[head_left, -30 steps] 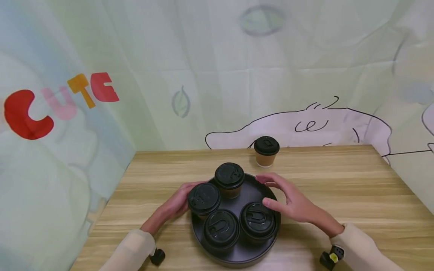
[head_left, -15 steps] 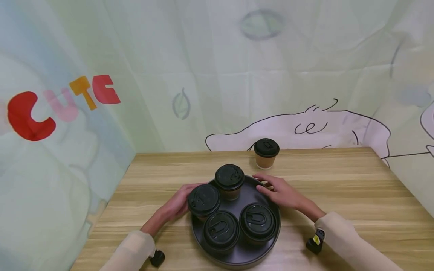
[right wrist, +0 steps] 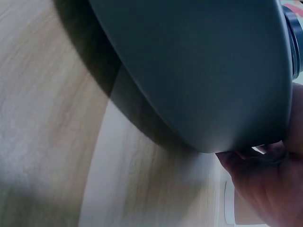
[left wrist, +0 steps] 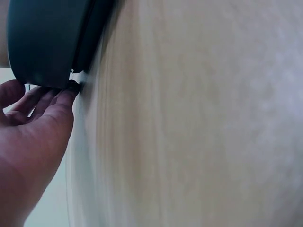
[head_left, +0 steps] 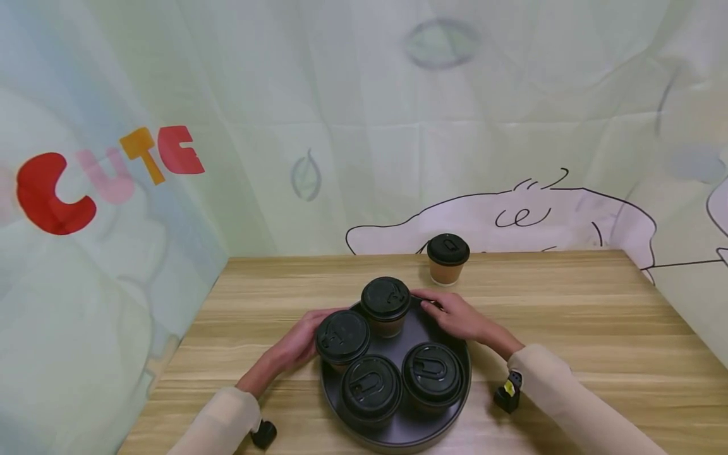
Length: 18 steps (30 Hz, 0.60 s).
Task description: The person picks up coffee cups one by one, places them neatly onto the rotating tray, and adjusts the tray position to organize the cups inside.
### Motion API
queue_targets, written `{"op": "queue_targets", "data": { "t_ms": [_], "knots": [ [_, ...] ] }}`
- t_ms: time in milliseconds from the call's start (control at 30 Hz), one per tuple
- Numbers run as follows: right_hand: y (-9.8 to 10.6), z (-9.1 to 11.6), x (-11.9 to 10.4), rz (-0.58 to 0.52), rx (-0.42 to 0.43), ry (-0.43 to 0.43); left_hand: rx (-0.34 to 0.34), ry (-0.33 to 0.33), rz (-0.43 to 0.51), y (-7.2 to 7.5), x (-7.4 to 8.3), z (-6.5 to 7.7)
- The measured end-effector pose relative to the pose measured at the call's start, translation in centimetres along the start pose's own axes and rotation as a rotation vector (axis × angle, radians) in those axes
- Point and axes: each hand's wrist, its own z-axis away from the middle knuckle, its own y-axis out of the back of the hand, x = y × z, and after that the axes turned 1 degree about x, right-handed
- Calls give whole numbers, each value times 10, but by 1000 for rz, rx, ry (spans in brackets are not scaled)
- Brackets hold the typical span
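Note:
A round black tray (head_left: 418,325) with a raised rim stands on the table and bears several paper coffee cups with black lids. At its far left side my left hand (head_left: 298,341) grips the rim, part of it hidden behind the cup (head_left: 342,336) there. My right hand (head_left: 455,316) holds the far right rim, its thumb above the edge. In the left wrist view the fingers (left wrist: 59,101) meet the lower edge of the tray wall (left wrist: 45,42). The right wrist view has the hand (right wrist: 272,175) at the tray wall (right wrist: 203,71), fingertips by its lower edge.
Another lidded paper cup (head_left: 447,259) stands near the back edge of the wooden table (head_left: 569,328), beyond the tray. A printed cloth (head_left: 364,126) hangs behind and to the left of the table.
My right hand has moved left and inward, from above the tray's right side onto its far right rim. My left hand, the tray and the cups keep their places.

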Motion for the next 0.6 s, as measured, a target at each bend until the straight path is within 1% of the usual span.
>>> {"op": "queue_targets", "data": {
  "t_ms": [233,400,600],
  "knots": [
    [1,0,0,-16,1,5,-12,-12,-6,0,0,0],
    [2,3,-1,-9,0,-3,-6,-24,-1,0,-1,2],
    [5,9,0,-10,2,-4,-11,-48,37,1,-3,2]
  ]
}}
